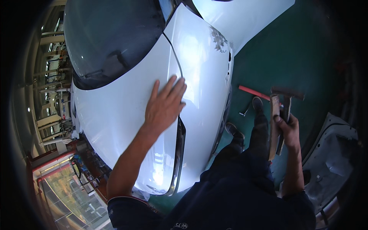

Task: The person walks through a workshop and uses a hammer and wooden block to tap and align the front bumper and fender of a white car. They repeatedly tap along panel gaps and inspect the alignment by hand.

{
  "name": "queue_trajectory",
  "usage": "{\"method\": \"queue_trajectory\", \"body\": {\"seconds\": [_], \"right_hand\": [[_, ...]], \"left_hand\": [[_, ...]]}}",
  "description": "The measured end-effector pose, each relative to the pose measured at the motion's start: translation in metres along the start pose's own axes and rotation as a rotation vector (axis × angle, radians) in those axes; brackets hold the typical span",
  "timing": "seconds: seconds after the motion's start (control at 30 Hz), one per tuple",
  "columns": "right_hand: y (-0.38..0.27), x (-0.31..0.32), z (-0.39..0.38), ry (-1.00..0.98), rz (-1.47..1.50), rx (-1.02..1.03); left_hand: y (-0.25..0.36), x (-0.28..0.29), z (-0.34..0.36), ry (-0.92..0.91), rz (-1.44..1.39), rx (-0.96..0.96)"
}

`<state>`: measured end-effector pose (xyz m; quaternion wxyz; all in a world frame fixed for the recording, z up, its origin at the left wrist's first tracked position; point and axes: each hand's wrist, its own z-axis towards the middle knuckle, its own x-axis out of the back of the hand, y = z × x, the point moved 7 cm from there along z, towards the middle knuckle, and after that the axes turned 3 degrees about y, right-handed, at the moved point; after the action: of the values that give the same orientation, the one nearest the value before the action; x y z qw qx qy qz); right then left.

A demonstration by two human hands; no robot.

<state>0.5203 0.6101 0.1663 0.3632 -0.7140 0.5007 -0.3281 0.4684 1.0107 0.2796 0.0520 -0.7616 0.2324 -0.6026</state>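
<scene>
Beside the person's right leg, the right hand (290,128) is closing thumb and fingers around two tools at once, pinching a long wooden slat (274,128) against the handle of a hammer (286,107). Both pieces are standing roughly upright in the fist, the hammer's head sitting above the grip and the slat lying on its left; this bundling is probably freeing the other hand.

Away to the left of that grip, the left hand (165,103) is lying palm down, fingers slightly spread and pinching nothing. It is resting on the white hood (119,111), its fingertips reaching the seam beside the fender (203,76); so flat a touch is likely letting the skin feel the panel's curve. How hard it is pressing, I cannot tell.

Beyond the tools, on the green floor (306,50), a red bar (252,91) and a small metal tool (244,112) are lying near the shoes, perhaps put down within reach. Farther up from the left hand, a grey scuffed patch (219,39) is marking the fender, while the dark windshield (111,38) is curving behind the hood.
</scene>
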Motion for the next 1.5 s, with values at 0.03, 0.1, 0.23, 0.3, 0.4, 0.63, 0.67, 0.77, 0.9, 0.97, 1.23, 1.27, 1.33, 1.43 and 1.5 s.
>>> {"method": "queue_trajectory", "body": {"seconds": [0.03, 0.1, 0.23, 0.3, 0.4, 0.63, 0.67, 0.77, 0.9, 0.97, 1.23, 1.27, 1.33, 1.43, 1.5], "right_hand": [[-0.005, -0.002, -0.005, 0.011, 0.017, 0.031], [-0.017, -0.003, -0.016, 0.024, 0.024, 0.064], [-0.032, 0.007, -0.045, 0.012, -0.149, 0.067], [-0.033, 0.017, -0.06, -0.019, -0.24, 0.108], [-0.003, 0.043, -0.076, 0.056, -0.405, -0.005], [0.127, 0.097, -0.123, 0.169, -0.431, -0.263], [0.146, 0.104, -0.13, 0.192, -0.453, -0.318], [0.194, 0.125, -0.152, 0.248, -0.495, -0.455], [0.23, 0.137, -0.162, 0.265, -0.439, -0.502], [0.237, 0.137, -0.16, 0.276, -0.423, -0.475], [0.226, 0.119, -0.154, 0.342, -0.35, -0.424], [0.225, 0.117, -0.155, 0.337, -0.343, -0.416], [0.23, 0.116, -0.157, 0.328, -0.336, -0.397], [0.251, 0.12, -0.161, 0.354, -0.271, -0.372], [0.275, 0.127, -0.167, 0.393, -0.204, -0.386]], "left_hand": [[0.009, -0.002, -0.017, -0.024, -0.021, 0.007], [0.022, -0.001, -0.043, 0.015, -0.104, 0.005], [0.045, 0.003, -0.089, 0.095, -0.242, 0.033], [0.061, -0.001, -0.109, 0.074, -0.264, 0.024], [0.086, -0.008, -0.133, 0.128, -0.337, 0.007], [0.103, -0.01, -0.158, 0.293, -0.407, 0.004], [0.1, -0.008, -0.157, 0.317, -0.4, 0.028], [0.088, -0.006, -0.143, 0.358, -0.349, 0.137], [0.07, -0.015, -0.11, 0.361, -0.254, 0.197], [0.068, -0.018, -0.095, 0.346, -0.23, 0.199], [0.06, -0.01, -0.009, 0.276, 0.013, 0.246], [0.06, -0.008, 0.001, 0.286, 0.032, 0.263], [0.058, -0.004, 0.022, 0.317, 0.04, 0.307], [0.062, -0.002, 0.029, 0.359, -0.02, 0.336], [0.071, -0.005, 0.019, 0.358, -0.109, 0.338]]}}
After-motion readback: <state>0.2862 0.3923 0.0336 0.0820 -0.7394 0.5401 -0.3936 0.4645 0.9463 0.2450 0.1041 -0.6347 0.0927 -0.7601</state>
